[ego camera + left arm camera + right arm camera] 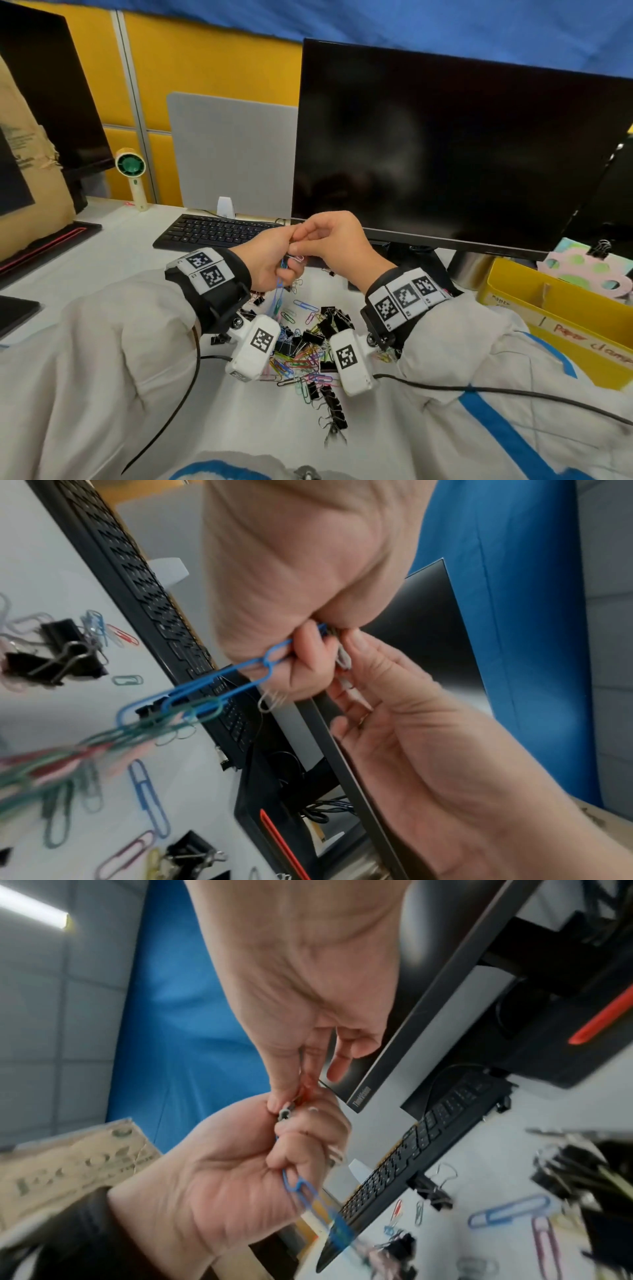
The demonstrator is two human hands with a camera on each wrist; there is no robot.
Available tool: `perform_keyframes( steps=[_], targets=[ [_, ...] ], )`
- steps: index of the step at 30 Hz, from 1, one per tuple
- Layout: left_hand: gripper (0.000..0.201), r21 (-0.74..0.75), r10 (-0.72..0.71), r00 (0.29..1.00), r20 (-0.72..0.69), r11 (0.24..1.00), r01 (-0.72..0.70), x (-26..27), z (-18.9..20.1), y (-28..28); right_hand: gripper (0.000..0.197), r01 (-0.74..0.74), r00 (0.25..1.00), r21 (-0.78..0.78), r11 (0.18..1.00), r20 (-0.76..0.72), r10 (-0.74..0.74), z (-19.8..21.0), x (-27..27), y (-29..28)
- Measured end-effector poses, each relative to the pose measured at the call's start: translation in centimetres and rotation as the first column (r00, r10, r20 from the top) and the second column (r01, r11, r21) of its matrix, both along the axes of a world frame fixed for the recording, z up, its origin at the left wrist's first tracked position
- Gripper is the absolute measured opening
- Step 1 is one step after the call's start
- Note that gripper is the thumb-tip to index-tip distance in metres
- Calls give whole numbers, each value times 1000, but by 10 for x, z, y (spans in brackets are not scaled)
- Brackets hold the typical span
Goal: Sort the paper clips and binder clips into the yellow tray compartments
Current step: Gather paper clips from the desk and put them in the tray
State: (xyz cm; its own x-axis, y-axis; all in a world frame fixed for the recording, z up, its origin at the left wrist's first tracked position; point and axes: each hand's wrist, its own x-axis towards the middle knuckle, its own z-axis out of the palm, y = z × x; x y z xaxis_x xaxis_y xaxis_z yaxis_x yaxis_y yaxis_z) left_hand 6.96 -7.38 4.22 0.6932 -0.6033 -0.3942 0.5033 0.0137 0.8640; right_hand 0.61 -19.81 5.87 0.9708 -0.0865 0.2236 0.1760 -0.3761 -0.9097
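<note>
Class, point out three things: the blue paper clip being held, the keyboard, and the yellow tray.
blue paper clip point(219, 685): left wrist view, on its long wire loop.
keyboard point(212, 231): head view, middle of keys.
yellow tray point(513, 274): head view, back wall.

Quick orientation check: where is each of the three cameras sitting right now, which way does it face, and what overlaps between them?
Head: worn on the head, facing forward and down at the desk; shows left hand, right hand, both sleeves, the clip pile, the yellow tray.
Left wrist: looks along the left hand at the linked paper clips.
Right wrist: looks along the right hand toward the keyboard.
Shared: both wrist views show both hands pinching the chain.
</note>
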Motion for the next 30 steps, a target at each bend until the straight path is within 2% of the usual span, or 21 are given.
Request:
perform_keyframes(
  steps=[3, 5, 7, 9, 10, 12, 14, 17, 19, 21, 23, 25, 27, 28, 30],
  targets=[
    [25, -62, 121, 991, 50, 991, -118, -2, 10, -4, 26, 20, 999, 220, 975, 33, -28, -5, -10, 0],
    [25, -122, 160, 987, 28, 980, -156, -2, 21, -8, 37, 79, 996, 381, 921, -76, -53, -8, -9, 1],
    [31, -203, 193, 981, -9, 960, -191, -4, 36, -14, 53, 138, 967, 575, 807, -253, 15, -14, -2, -1],
    [34, -289, 210, 978, -16, 935, -205, -7, 56, -20, 63, 211, 912, 727, 653, -388, 137, -24, 3, -6],
    [34, -334, 212, 977, -14, 920, -204, -9, 66, -24, 64, 260, 877, 772, 579, -441, 194, -29, 3, -7],
    [35, -418, 194, 981, -15, 890, -183, -15, 84, -30, 65, 326, 814, 813, 483, -501, 293, -36, 0, -7],
    [36, -432, 172, 985, 29, 891, -143, -21, 89, -37, 64, 361, 799, 848, 389, -496, 340, -35, -7, -5],
    [39, -279, 174, 955, 238, 955, -105, -30, 73, -50, 63, 310, 862, 935, 170, -352, 364, -26, -16, -9],
    [38, -79, 165, 865, 473, 986, -145, -38, 56, -57, 58, 268, 889, 960, 75, -277, 364, -16, -25, -14],
    [36, 100, 63, 686, 725, 976, -196, -45, 38, -61, 51, 265, 903, 960, 87, -279, 327, -10, -34, -20],
    [35, 192, -86, 503, 860, 968, -164, -49, 24, -66, 43, 261, 911, 958, 120, -286, 296, -6, -43, -23],
    [31, 317, -258, 336, 906, 939, -135, -54, 15, -73, 34, 267, 927, 958, 109, -286, 243, -11, -45, -29],
    [21, 378, -340, 214, 916, 910, -170, -57, 10, -80, 28, 286, 936, 953, 97, -300, 183, -20, -44, -39],
    [15, 378, -348, 175, 921, 908, -181, -60, 10, -83, 28, 300, 938, 949, 95, -312, 154, -24, -44, -46],
    [7, 360, -338, 158, 928, 922, -142, -64, 9, -87, 29, 324, 938, 942, 88, -332, 99, -28, -46, -58]
  ],
)
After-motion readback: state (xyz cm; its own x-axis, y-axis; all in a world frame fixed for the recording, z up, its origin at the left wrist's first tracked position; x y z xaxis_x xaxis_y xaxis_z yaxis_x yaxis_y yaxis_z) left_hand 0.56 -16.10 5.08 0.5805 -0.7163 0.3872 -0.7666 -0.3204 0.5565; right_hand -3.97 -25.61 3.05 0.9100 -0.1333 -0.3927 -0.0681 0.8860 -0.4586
